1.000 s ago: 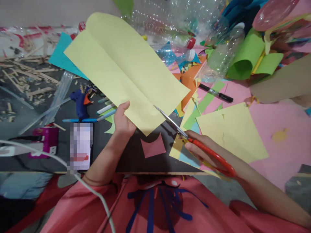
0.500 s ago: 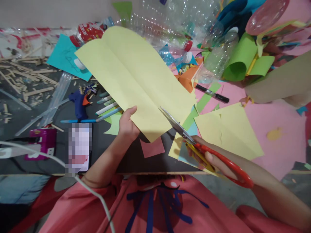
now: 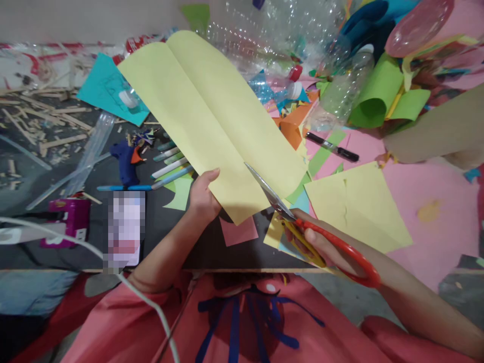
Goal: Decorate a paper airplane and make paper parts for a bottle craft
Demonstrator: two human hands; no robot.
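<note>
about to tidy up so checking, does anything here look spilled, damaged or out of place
Yes. Wooden sticks lie strewn at the far left, many in short bits, unlike the neatly grouped markers. Right of the scissors, a flat yellow sheet has a ragged line, perhaps a tear or crease; I can't tell which.

Phone [image 3: 126,222] left of paper [image 3: 212,121], marker [image 3: 333,146] right, bottles [image 3: 257,53] behind

I see smooth, matt paper [image 3: 212,111] at centre, scissors [image 3: 308,226] of shiny metal and glossy plastic, and rough wooden sticks [image 3: 62,143] at left.
</note>
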